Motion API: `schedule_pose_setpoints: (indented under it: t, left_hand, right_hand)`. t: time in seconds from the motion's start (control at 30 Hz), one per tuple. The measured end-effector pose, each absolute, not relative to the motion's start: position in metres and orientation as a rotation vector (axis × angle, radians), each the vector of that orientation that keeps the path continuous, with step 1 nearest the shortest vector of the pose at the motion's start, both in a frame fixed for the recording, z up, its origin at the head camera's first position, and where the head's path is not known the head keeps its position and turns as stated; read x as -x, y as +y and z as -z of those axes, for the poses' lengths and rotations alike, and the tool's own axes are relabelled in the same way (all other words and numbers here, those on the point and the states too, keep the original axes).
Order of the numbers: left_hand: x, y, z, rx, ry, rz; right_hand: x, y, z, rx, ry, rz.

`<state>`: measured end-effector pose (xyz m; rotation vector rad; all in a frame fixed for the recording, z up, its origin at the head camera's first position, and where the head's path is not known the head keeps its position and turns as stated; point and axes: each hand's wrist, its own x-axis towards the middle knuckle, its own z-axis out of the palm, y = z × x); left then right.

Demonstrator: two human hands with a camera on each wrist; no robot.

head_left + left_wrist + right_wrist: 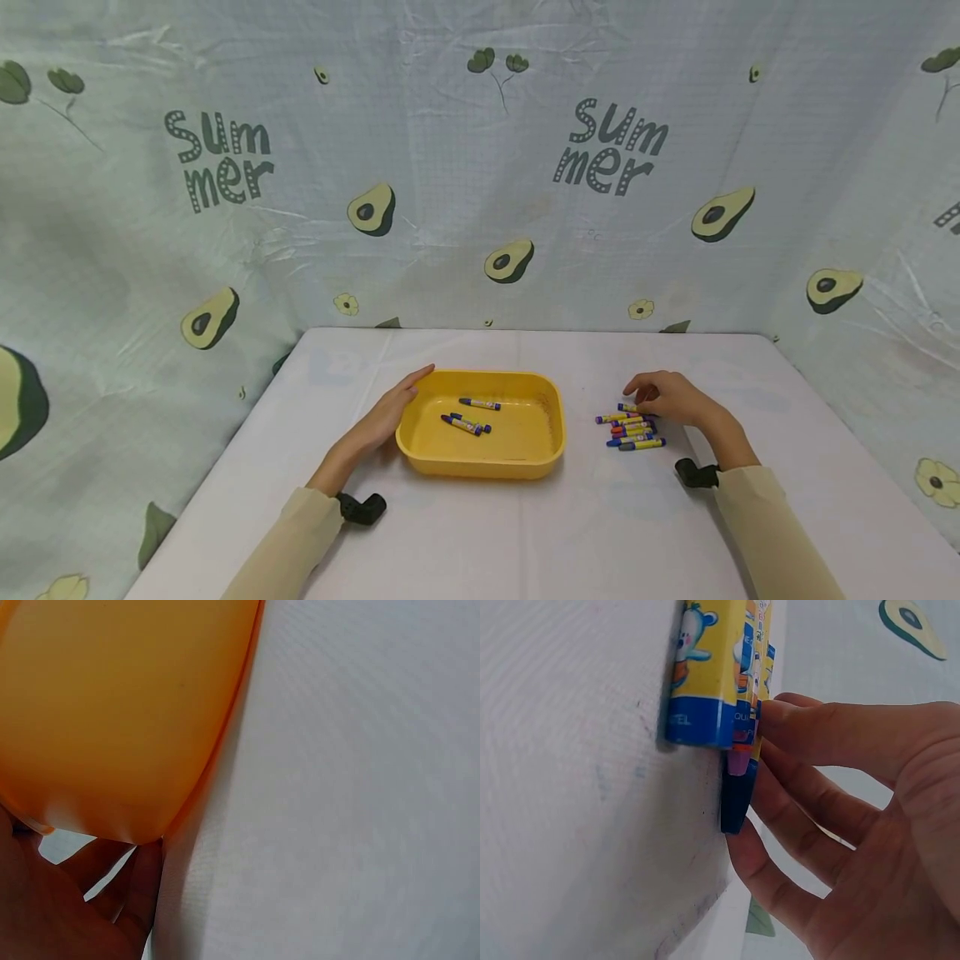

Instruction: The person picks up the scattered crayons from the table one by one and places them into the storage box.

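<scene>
A yellow plastic tray [480,468] stands on the table with several crayons [480,404] lying in it. My left hand [386,414] holds its left side, the thumb at the rim and the fingers along the outer wall [90,814]. On the right lies a small heap of crayons [633,432] in yellow wrappers with blue, purple and red ends. My right hand [671,398] is at the far side of this heap, pinching a crayon [626,407] with thumb and fingers. In the right wrist view, one fingertip meets a dark blue crayon tip [737,802]; nearer crayons partly cover it.
The white-covered table [450,542] extends around the tray and heap. Behind it hangs a pale cloth [435,167] printed with avocados and lettering. A black wrist camera [362,508] is strapped to the left wrist, another black camera [696,473] to the right.
</scene>
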<state>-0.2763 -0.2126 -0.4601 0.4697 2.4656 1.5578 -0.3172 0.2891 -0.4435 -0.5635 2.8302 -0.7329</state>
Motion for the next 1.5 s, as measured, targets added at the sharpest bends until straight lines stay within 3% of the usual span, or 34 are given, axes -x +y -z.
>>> schedule_pose_setpoints:
  t: [1.5]
  left_hand:
    - [0.277,-0.212,0.462,-0.463,2.482,-1.548]
  right_hand:
    - [0.313,0.293,0.432,0.567,2.852,0.816]
